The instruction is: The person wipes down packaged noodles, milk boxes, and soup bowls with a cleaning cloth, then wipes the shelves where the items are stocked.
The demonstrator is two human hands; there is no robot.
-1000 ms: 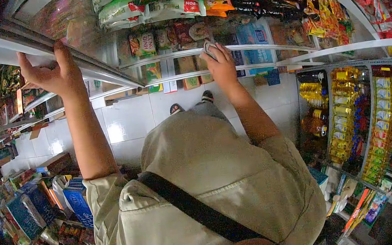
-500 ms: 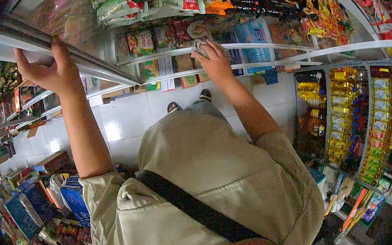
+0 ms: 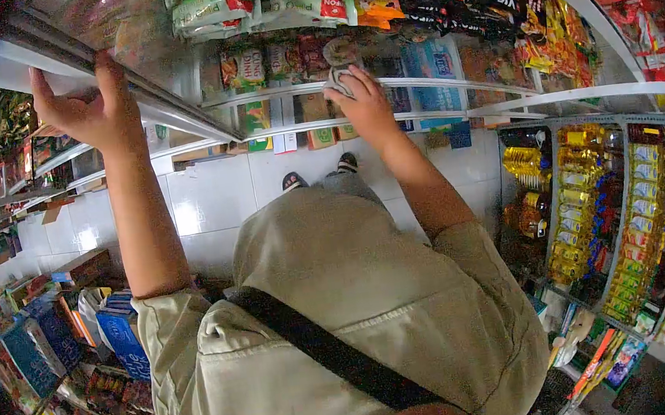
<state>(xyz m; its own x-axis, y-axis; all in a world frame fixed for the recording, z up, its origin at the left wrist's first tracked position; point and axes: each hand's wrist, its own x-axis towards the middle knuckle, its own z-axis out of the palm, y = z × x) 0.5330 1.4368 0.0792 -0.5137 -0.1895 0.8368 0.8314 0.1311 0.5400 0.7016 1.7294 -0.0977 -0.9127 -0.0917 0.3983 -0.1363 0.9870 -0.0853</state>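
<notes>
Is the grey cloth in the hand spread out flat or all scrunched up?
Scrunched up: the cloth is bunched under the right hand against the shelf rail.

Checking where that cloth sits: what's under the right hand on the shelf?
A grey cloth shows under the right hand, pressed on the white shelf edge. The hand covers most of it.

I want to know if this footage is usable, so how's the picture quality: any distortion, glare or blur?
Head view: strong fisheye bending of the white shelf rails, black vignette at the corners, glare patches on the floor tiles; left hand, right hand and cloth fairly sharp; edge products softer.
</notes>
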